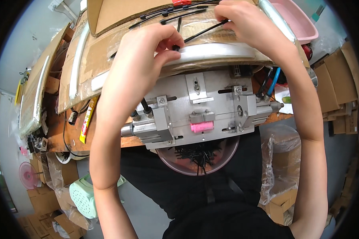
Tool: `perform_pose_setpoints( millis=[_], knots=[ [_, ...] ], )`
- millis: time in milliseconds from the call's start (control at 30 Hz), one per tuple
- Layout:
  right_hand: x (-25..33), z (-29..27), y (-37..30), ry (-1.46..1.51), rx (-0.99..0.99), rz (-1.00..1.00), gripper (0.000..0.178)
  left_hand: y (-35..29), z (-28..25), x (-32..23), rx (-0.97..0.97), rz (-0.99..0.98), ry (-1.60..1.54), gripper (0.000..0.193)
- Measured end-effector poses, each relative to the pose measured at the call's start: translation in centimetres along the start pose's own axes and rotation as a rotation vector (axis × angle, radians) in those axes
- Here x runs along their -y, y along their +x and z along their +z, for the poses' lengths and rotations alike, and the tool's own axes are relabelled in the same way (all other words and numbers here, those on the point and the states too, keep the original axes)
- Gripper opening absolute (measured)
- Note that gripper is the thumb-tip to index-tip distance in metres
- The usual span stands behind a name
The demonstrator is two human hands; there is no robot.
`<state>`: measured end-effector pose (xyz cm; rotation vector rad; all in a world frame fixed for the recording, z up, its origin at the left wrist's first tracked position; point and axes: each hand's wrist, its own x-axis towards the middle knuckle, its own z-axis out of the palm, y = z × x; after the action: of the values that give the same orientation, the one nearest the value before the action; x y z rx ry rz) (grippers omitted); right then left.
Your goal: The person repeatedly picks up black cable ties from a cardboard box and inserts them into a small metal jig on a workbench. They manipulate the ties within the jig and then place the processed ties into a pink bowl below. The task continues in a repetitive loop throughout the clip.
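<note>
Both my hands are raised over the cardboard-covered surface (211, 34) beyond the metal fixture (183, 91). Thumb and fingers of my left hand (143, 49) are closed on a small black piece (176, 47). My right hand (243, 22) pinches the far end of a thin black rod (205, 31), which slants down toward my left fingertips. Whether the rod touches the small piece is unclear. Several more black rods with small collars (165, 14) lie behind my left hand. On the fixture, a pink cylinder (202, 126) sits between two metal end blocks.
A bowl (183, 169) of short black rods stands at my lap under the fixture's near edge. A yellow packet (87, 121) lies left of the fixture. Black and blue hoses (273, 81) rise at its right. A pink basket (293, 20) stands at the far right.
</note>
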<state>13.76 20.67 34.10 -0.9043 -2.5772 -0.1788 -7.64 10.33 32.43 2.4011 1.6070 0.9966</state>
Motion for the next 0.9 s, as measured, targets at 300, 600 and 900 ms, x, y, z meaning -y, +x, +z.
perform_pose_setpoints(
  millis=[300, 600, 900],
  knots=[
    [-0.2, -1.9, -5.9, 0.352, -0.257, 0.157, 0.018, -14.9, 6.4, -8.7, -0.080, -0.091, 0.239, 0.056],
    [1.5, -2.9, -12.4, 0.845, -0.509, 0.292, 0.025, -15.5, 10.9, -9.5, 0.113, -0.220, 0.163, 0.073],
    [10.0, 2.9, -17.3, 0.587, -0.356, 0.206, 0.037, -14.9, 8.8, -8.5, 0.134, -0.150, 0.220, 0.068]
  ],
)
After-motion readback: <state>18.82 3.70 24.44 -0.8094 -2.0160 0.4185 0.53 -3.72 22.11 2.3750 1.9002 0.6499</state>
